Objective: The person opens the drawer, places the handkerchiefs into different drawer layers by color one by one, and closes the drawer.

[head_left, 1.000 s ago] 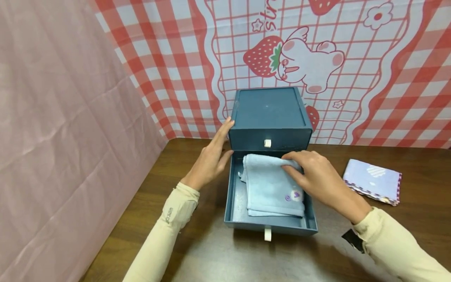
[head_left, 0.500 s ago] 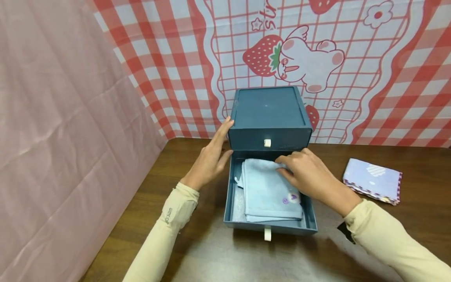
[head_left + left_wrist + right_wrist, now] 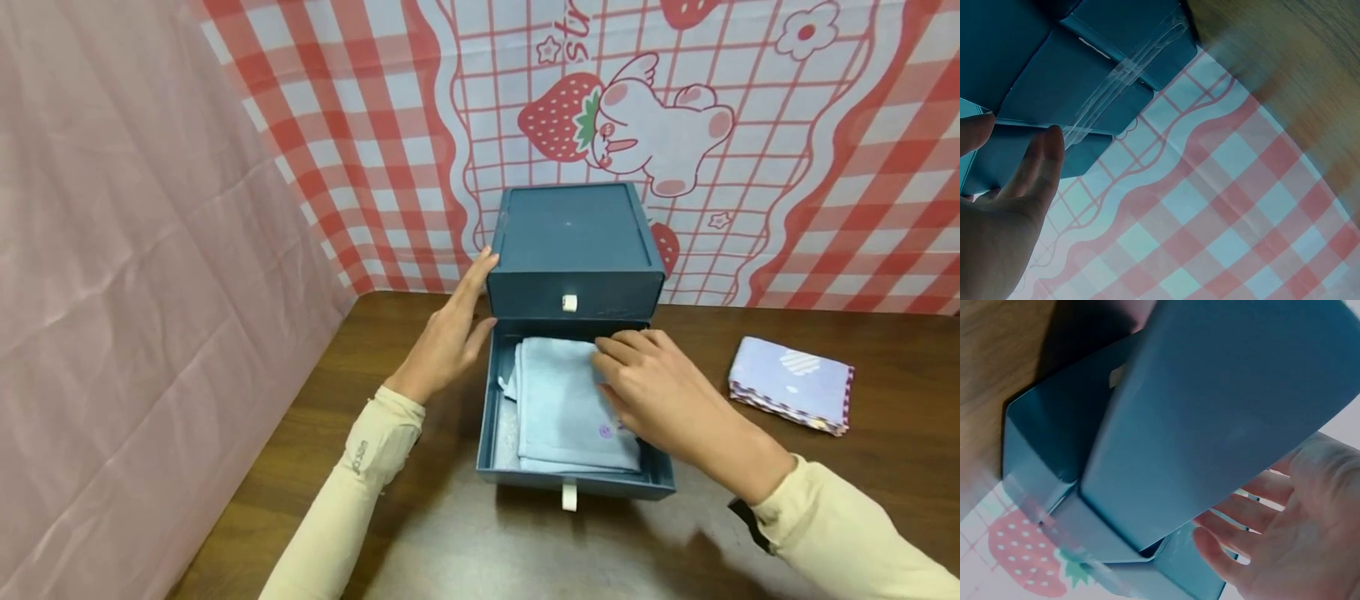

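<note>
Head view: blue cloth (image 3: 562,400) lies folded inside the pulled-out lower drawer (image 3: 615,486); the left hand (image 3: 444,337) rests against the cabinet (image 3: 573,229), fingers straight, thumb apart; the right hand (image 3: 652,383) covers the cloth's right side, fingers loosely bent, no pinch visible; recommended, presumably: flatten the cloth below the rim; backdrop (image 3: 660,133) lettering reads "str", cut off; sleeve (image 3: 367,467) lettering illegible.

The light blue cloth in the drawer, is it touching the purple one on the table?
Apart. The head view shows the light blue cloth inside the drawer, the folded purple cloth outside to its right, with wooden tabletop visible between.
</note>
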Motion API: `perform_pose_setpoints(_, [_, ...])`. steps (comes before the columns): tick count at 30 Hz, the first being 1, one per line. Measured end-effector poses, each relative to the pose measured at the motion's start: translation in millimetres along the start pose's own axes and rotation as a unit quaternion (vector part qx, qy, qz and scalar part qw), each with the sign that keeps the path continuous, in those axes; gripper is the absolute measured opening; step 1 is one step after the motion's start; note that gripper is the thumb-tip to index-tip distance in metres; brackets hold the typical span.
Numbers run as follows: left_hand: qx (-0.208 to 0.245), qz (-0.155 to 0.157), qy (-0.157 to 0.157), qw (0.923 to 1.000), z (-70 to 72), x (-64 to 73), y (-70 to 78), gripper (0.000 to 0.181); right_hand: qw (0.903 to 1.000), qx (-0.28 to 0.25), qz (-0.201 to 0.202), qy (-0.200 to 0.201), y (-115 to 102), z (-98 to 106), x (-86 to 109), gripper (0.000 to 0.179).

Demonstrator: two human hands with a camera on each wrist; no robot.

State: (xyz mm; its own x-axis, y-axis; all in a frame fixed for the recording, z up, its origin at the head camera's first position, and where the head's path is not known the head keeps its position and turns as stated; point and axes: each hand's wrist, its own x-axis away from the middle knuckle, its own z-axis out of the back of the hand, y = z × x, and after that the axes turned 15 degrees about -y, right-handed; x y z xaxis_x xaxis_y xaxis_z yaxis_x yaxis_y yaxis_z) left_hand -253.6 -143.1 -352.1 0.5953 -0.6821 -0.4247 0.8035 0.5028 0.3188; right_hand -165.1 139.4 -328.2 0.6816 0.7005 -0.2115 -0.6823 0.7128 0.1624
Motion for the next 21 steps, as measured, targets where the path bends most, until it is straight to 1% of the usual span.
perform_pose_setpoints(3, [-0.001, -0.002, 0.0, 1.0, -0.2, 0.2, -0.6, 0.084, 0.9996, 0.007, 0.003, -0.027, -7.4, 1.9, 1.6, 0.029])
perform_pose_setpoints(4, [-0.001, -0.001, -0.001, 1.0, 0.0, 0.8, -0.7, 0.084, 0.9993, 0.011, 0.005, -0.036, -9.8, 2.8, 2.0, 0.032])
perform_pose_setpoints(7, [-0.004, -0.001, -0.001, 1.0, 0.4, 1.8, -1.4, 0.084, 0.9983, 0.018, 0.018, -0.052, -16.7, 4.1, 1.6, 0.033])
perform_pose_setpoints(10, [-0.007, -0.001, 0.0, 1.0, 1.0, 2.0, -1.9, 0.084, 0.9967, 0.005, 0.036, -0.072, -23.0, 5.2, 1.0, 0.033])
perform_pose_setpoints(11, [-0.008, -0.003, 0.001, 1.0, 1.1, 1.8, -2.1, 0.084, 0.9959, -0.001, 0.042, -0.08, -24.8, 5.2, 0.4, 0.031])
perform_pose_setpoints(14, [-0.008, -0.005, 0.001, 1.0, 1.4, 0.9, -1.9, 0.083, 0.9919, -0.021, 0.055, -0.113, -28.7, 4.6, -0.5, 0.03])
perform_pose_setpoints(17, [-0.011, -0.003, 0.0, 0.9999, 1.1, 0.4, -1.9, 0.083, 0.9875, -0.028, 0.063, -0.142, -30.3, 2.2, -1.7, 0.029])
perform_pose_setpoints(21, [-0.013, 0.0, -0.001, 0.9999, 1.0, 1.2, -2.2, 0.083, 0.9844, -0.035, 0.071, -0.157, -28.7, -2.5, -4.7, 0.028])
